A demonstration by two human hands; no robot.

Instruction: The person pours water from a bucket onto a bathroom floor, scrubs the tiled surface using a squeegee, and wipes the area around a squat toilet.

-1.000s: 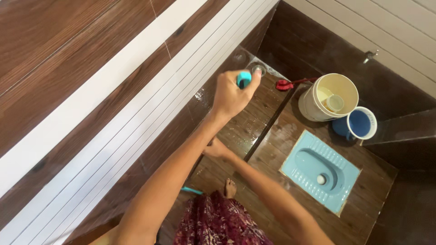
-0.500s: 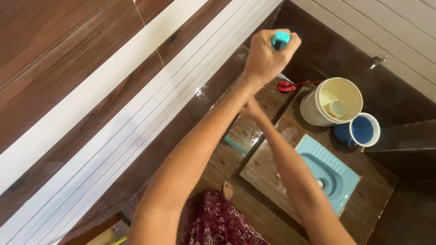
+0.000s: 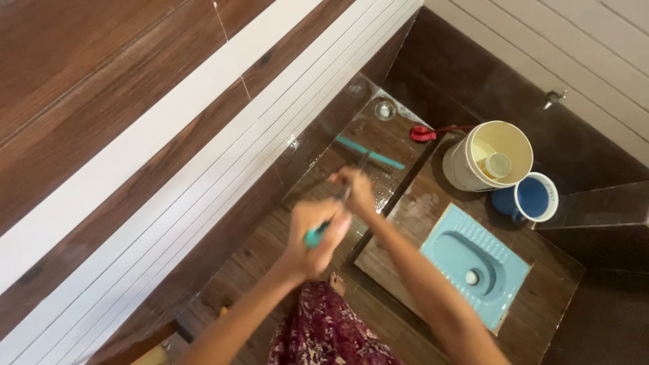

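Beside the blue squat toilet (image 3: 475,265), a person is pushing a teal-headed floor wiper (image 3: 370,152) forward over wet tiles, its head now nearing the drain (image 3: 385,109); left hand (image 3: 312,238), lowered from overhead, and right hand (image 3: 357,191) are both clamped on the handle.

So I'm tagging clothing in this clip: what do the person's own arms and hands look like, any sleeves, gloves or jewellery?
Both arms are bare, with no sleeves showing. The left hand and right hand wear no gloves; they are blurred, so rings or bangles cannot be ruled out, though none shows. Below the arms is a maroon floral-print garment.
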